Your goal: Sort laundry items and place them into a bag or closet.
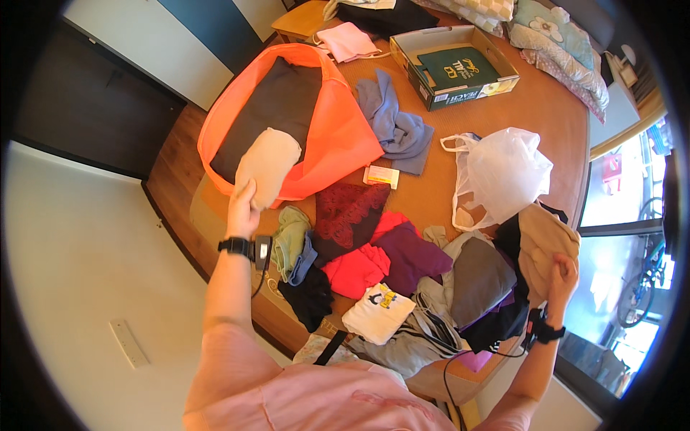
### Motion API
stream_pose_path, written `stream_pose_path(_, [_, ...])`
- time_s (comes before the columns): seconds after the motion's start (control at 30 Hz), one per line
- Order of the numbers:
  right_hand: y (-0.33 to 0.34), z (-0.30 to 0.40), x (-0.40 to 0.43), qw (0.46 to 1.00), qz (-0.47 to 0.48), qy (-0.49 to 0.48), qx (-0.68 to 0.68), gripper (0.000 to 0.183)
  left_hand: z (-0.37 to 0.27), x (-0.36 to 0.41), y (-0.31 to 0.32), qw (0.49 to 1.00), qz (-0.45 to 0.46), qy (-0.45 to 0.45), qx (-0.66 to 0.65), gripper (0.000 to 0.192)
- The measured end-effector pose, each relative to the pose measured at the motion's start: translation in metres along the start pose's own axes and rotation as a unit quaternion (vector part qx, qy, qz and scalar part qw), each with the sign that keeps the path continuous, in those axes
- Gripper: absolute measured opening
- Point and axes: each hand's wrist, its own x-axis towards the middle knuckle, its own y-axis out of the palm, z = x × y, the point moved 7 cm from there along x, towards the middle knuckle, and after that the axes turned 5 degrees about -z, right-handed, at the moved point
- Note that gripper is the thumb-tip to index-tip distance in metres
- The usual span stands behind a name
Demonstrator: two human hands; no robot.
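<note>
A folded beige cloth (268, 164) is in my left hand (245, 207), held over the near rim of an orange fabric bag (339, 134). The bag gapes wide, with dark grey fabric (264, 108) inside. Far to the right, my right hand (563, 277) grips a tan garment (547, 242) at the edge of a clothes pile. Between my hands lie a dark red lace garment (350, 218), a bright red garment (358, 269), a purple one (412, 258), a folded white shirt with a cartoon print (379, 314) and a folded dark grey garment (480, 283).
A white plastic bag (504, 172) stands right of centre on the bed mat (544, 102). Beyond are a blue-grey garment (399, 126), a small box (381, 176), an open peach carton (458, 67) and a pink cloth bag (347, 42). Windows line the right side.
</note>
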Motion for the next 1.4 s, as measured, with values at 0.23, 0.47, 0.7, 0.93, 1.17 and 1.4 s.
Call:
stream_pose_path(0.23, [-0.037,0.095,-0.047,0.976,0.093,0.122,0.154,0.005,-0.023,0.081,-0.025,0.959,-0.132,0.126,0.216,0.074])
stream_pose_path(0.47, [-0.034,0.161,-0.096,0.823,0.113,0.177,0.528,0.01,0.072,-0.074,0.14,0.908,0.371,-0.008,0.192,0.042])
stream_pose_path(0.7, [-0.052,0.163,-0.136,0.743,0.092,0.205,0.631,0.019,0.124,-0.251,0.174,0.815,0.51,-0.271,0.043,0.04])
stream_pose_path(0.93, [-0.066,0.079,-0.185,0.833,0.088,0.246,0.488,0.013,0.064,-0.253,0.179,0.85,0.408,-0.325,-0.074,0.042])
stream_pose_path(1.17, [-0.053,0.031,-0.215,0.93,0.065,0.231,0.279,0.012,0.014,-0.284,0.214,0.845,0.452,-0.282,-0.043,0.044])
stream_pose_path(1.4, [-0.077,0.163,-0.217,0.924,0.178,0.04,0.336,0.083,-0.027,-0.354,0.281,0.815,0.553,-0.162,0.062,0.047])
